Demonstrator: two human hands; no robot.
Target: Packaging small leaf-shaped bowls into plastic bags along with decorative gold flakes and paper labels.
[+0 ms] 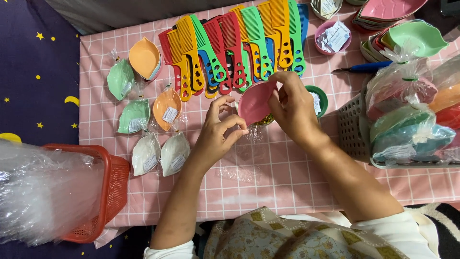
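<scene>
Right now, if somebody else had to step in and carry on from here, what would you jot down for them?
Right hand holds a pink leaf-shaped dish by its rim.
Left hand pinches the clear plastic bag just under the dish; the dish is not yet bagged.
Done: six bagged dishes lie in rows at left, more in the grey basket at right.
Left: unbagged dishes stacked top right. Spare bags sit in the red basket. Combs are laid out behind.
</scene>
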